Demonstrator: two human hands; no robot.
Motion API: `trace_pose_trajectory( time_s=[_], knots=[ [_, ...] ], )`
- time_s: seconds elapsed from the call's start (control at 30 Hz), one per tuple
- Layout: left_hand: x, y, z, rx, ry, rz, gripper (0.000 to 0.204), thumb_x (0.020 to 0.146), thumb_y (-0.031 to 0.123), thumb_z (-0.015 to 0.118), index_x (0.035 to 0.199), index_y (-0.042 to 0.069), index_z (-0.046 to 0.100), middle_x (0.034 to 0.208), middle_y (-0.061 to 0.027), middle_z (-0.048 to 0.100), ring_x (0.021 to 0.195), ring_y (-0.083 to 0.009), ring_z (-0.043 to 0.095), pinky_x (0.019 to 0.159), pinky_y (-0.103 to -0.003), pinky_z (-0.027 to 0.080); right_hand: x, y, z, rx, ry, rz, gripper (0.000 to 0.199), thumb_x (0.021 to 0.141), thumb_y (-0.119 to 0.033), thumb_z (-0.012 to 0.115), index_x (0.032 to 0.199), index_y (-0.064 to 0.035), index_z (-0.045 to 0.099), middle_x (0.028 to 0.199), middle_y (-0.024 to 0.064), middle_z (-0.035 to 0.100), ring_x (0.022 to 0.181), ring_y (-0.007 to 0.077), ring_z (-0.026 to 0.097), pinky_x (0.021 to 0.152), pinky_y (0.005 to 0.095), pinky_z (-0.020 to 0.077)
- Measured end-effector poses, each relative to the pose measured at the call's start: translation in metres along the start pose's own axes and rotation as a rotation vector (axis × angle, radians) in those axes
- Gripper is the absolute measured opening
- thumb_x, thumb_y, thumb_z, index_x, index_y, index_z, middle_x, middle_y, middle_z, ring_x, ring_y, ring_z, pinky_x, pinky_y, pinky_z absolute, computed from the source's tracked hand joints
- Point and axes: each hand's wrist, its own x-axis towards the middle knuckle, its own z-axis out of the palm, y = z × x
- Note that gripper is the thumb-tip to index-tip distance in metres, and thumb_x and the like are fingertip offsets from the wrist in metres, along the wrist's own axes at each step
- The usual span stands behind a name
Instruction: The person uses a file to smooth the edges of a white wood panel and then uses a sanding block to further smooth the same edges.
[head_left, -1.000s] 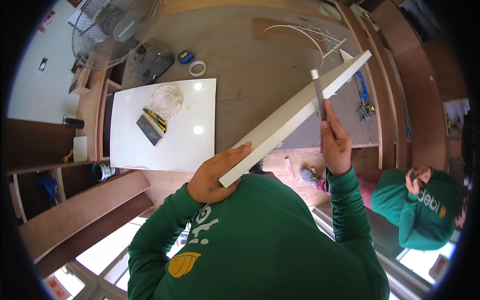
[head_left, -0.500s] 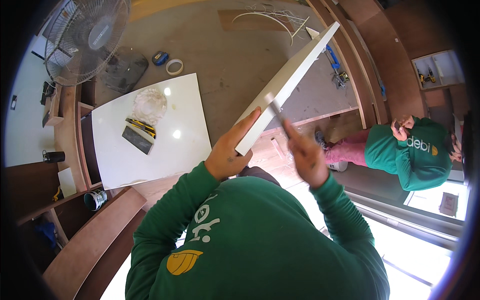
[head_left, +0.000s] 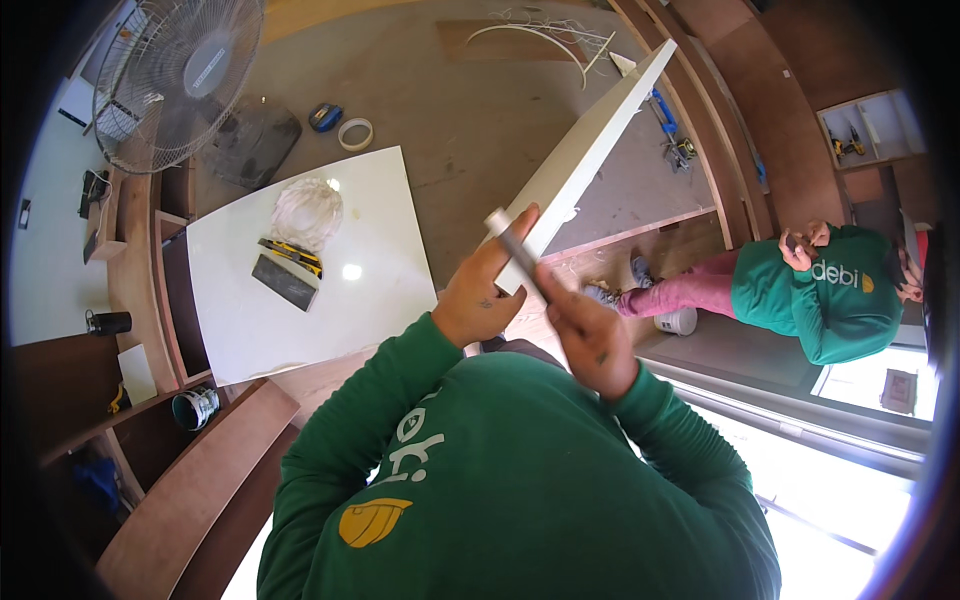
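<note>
My left hand is closed around the near end of a long white board. The board is held on its narrow edge and slants away to the upper right. In my right hand is a dark, flat metal file with a pale tip. The file crosses the board's near end, its tip close to my left fingers. Whether it touches the edge I cannot tell. Small ragged bits stick out along the board's right side.
Left lies a glossy white sheet with a crumpled pale cloth, a yellow-black utility knife and a dark block. Beyond are a fan, tape measure and tape roll. A co-worker is at right.
My right hand and the file have moved left and nearer, toward the board's near end. My left hand and that end have shifted slightly right. More of the co-worker's feet shows.
</note>
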Motion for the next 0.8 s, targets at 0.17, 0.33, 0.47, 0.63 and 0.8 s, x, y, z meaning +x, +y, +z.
trace_pose_trajectory(
  time_s=[0.17,0.33,0.47,0.63,0.8],
  knots=[
    [0.001,0.002,-0.001,0.000,0.011,-0.020,0.086,0.081,-0.010,0.056,0.163,0.005,0.036,0.163,-0.0181,0.045,0.151,-0.0308,0.044,0.119,-0.033,0.037,0.035,0.055,-0.009,0.186,0.214,-0.110,0.046,0.102,0.005,0.056,0.147,-0.0008,0.058,0.132,0.0184,0.071,0.115,0.0218,0.070,0.098,0.0290,0.0523],
    [0.005,0.004,-0.005,-0.015,0.017,-0.043,0.084,0.081,-0.009,0.057,0.162,0.004,0.036,0.161,-0.0201,0.047,0.150,-0.0314,0.044,0.122,-0.035,0.034,0.060,0.053,-0.043,0.105,0.202,0.216,0.045,0.103,0.002,0.057,0.148,0.0007,0.057,0.132,0.0152,0.072,0.107,0.0177,0.069,0.094,0.0290,0.0533],
    [-0.002,-0.008,-0.004,0.025,0.027,0.037,0.085,0.081,-0.010,0.055,0.162,0.005,0.037,0.162,-0.0194,0.046,0.151,-0.0305,0.044,0.123,-0.035,0.032,0.035,0.012,-0.009,-0.080,-0.004,-0.098,0.042,0.100,0.003,0.062,0.142,0.0021,0.063,0.116,0.0189,0.075,0.090,0.0241,0.070,0.087,0.0311,0.0546],
    [-0.004,-0.002,-0.002,0.034,0.066,0.003,0.079,0.085,-0.009,0.059,0.160,0.011,0.043,0.161,-0.0186,0.048,0.146,-0.0310,0.050,0.108,-0.034,0.050,0.058,0.129,-0.038,0.314,0.382,0.181,0.044,0.108,-0.013,0.054,0.151,-0.0018,0.055,0.093,0.0043,0.071,0.077,0.0142,0.064,0.069,0.0285,0.0528],
    [-0.002,0.017,-0.014,0.271,0.054,0.092,0.054,0.094,0.008,0.071,0.146,0.003,0.058,0.149,-0.0205,0.059,0.135,-0.0334,0.061,0.110,-0.037,0.049,0.032,0.137,-0.050,0.494,0.482,0.564,0.037,0.107,-0.022,0.057,0.141,-0.0086,0.060,0.062,-0.0041,0.043,0.042,0.0050,0.039,0.035,0.0240,0.0326]
  ],
)
